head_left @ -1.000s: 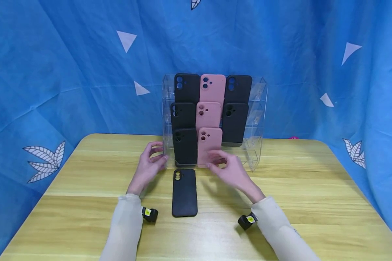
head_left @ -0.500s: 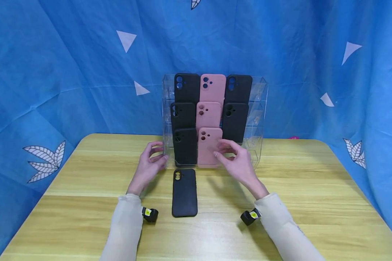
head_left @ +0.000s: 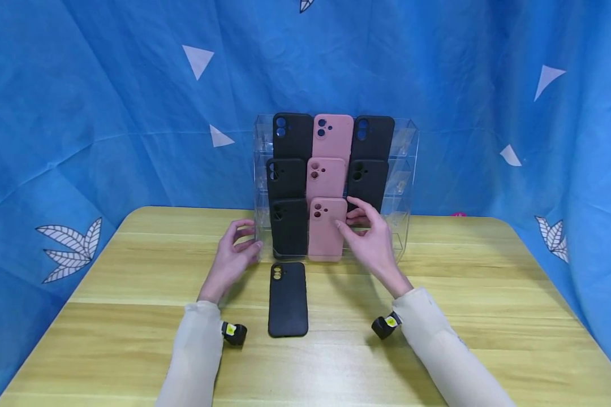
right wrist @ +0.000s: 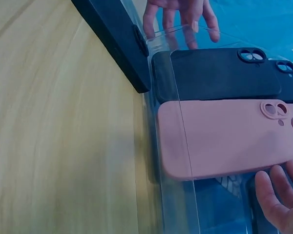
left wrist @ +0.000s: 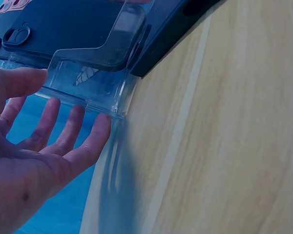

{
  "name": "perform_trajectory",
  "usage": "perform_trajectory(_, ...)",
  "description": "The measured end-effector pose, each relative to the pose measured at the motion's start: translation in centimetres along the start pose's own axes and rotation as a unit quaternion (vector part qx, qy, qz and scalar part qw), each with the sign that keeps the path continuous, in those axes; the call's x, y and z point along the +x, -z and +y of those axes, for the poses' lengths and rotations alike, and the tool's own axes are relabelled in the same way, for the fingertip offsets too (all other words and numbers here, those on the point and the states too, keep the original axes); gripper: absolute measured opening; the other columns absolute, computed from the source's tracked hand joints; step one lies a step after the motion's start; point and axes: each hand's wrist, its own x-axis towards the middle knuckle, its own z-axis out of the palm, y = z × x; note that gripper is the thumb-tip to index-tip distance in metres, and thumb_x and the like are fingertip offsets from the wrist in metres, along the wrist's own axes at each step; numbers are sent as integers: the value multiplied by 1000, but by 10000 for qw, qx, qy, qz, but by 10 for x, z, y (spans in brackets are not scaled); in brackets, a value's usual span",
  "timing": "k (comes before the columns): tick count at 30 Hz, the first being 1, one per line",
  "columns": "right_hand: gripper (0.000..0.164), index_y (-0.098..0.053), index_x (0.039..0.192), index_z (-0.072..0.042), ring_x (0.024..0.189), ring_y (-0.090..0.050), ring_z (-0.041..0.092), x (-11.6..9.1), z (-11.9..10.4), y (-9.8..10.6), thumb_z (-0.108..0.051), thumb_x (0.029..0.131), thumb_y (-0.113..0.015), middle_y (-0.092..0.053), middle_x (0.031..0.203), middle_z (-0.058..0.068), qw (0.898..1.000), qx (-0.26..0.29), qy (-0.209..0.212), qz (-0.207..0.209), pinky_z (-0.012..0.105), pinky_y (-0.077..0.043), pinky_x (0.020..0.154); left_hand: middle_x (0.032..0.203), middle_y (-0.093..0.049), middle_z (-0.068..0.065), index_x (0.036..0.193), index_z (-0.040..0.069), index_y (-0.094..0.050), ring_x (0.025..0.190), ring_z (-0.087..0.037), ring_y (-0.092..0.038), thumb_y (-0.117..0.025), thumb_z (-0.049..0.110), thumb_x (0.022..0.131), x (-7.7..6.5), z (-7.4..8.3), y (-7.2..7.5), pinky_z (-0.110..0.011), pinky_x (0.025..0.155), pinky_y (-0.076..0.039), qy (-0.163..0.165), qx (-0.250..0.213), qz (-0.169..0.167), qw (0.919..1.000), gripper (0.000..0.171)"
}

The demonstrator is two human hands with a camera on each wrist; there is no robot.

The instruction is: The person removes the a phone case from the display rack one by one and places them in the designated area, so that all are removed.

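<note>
Right hand (head_left: 374, 240): fingers spread and loosely curved, thumb tip over the front of the pink case (head_left: 326, 243) near its right edge, other fingers just beside that edge; firm contact could not be told. The pink case stood in the lowest tier of the clear stand (head_left: 401, 169), right of the front black case (head_left: 289, 234). Left hand (head_left: 232, 249): spread, fingertips against the stand's left side. Upper two tiers each held a black, a pink and a black case. A loose black case (head_left: 288, 299) lay on the wooden table (head_left: 132, 294) before the stand, camera end toward it. Blue curtain (head_left: 132, 113) hung behind.
</note>
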Motion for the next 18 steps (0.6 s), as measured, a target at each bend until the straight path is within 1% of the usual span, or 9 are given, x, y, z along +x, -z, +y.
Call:
perform_trajectory(2, 50, -61, 140, -12, 96, -68, 31, 2, 1, -1, -13, 92, -76, -65, 109, 17, 10000, -25, 17, -1, 51, -60, 86, 145, -50, -18, 144, 16, -45, 125, -38, -61, -62, 4, 99, 0, 0, 0, -40, 87, -61, -6, 5, 0, 10000, 50)
perform_trajectory(5, 50, -62, 140, -13, 96, -68, 32, 4, 2, -2, -13, 92, -76, -64, 109, 18, 10000, -45, -31, -31, 51, -60, 88, 145, -50, -18, 144, 16, -45, 124, -38, -61, -62, 4, 98, 0, -1, 0, -40, 86, -61, -15, -5, 6, 10000, 50)
perform_trajectory(7, 48, -63, 139, -14, 97, -67, 32, 5, 2, -1, -13, 92, -76, -64, 109, 17, 9999, -52, -102, -49, 46, -61, 86, 144, -51, -18, 143, 15, -45, 124, -38, -61, -62, 3, 98, 0, -1, 0, -39, 86, -60, -20, -19, 3, 10000, 50)
perform_trajectory(11, 45, -65, 136, -16, 97, -67, 28, 6, 3, -1, -13, 93, -76, -64, 109, 15, 9997, 58, -233, -62, 29, -58, 77, 144, -51, -19, 143, 16, -45, 122, -37, -62, -62, 3, 98, 0, -1, 0, -39, 85, -60, -25, -29, -7, 10000, 49)
perform_trajectory(13, 43, -65, 135, -15, 96, -67, 27, 6, 4, -2, -12, 93, -75, -63, 109, 15, 9995, 161, -251, -59, 24, -57, 76, 144, -50, -19, 143, 16, -45, 122, -37, -62, -62, 3, 99, 0, -1, 0, -39, 86, -60, -27, -26, -9, 10000, 49)
perform_trajectory(15, 42, -65, 134, -14, 95, -66, 25, 6, 5, -3, -10, 93, -74, -63, 110, 15, 9993, 292, -245, -52, 24, -57, 75, 145, -50, -18, 143, 16, -45, 123, -37, -62, -62, 4, 99, 0, -1, 0, -39, 86, -60, -24, -19, -7, 10000, 49)
perform_trajectory(18, 42, -63, 134, -14, 94, -65, 22, 3, 6, -4, -9, 93, -74, -64, 112, 14, 9990, 398, -202, -53, 29, -58, 77, 145, -50, -18, 143, 16, -45, 124, -38, -61, -62, 4, 99, 0, 0, 1, -40, 86, -60, -17, -28, -15, 10000, 49)
